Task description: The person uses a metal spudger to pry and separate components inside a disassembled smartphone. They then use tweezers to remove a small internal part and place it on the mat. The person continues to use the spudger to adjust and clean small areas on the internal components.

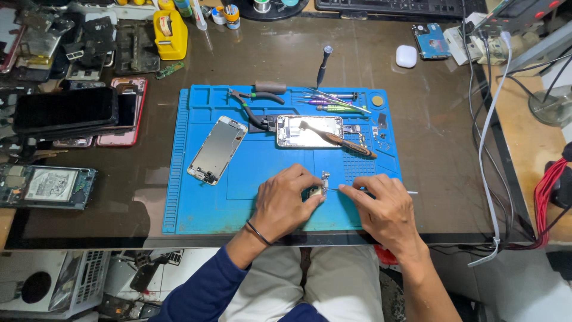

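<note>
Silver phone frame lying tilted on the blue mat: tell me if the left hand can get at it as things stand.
Probably yes. The silver phone frame lies uncovered up and left of the left hand, with only bare blue mat between them, though that hand is pinching a small metal part.

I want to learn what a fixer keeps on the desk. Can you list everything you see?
Work mat: 1, blue, middle of the dark table.
Phone frame: 1, silver, left on the mat.
Opened phone: 1, silver, top of the mat, brush lying across it.
Pliers: 1, green-handled, top of the mat.
Screwdriver: 1, black, above the mat.
Earbud case: 1, white, far right.
Tape dispenser: 1, yellow, far left.
Phones pile: several, dark and pink, left edge.
Small part: 1, metal, between both hands.
Left hand: pinching the part.
Right hand: holding a thin tool whose tip touches the part.
</note>
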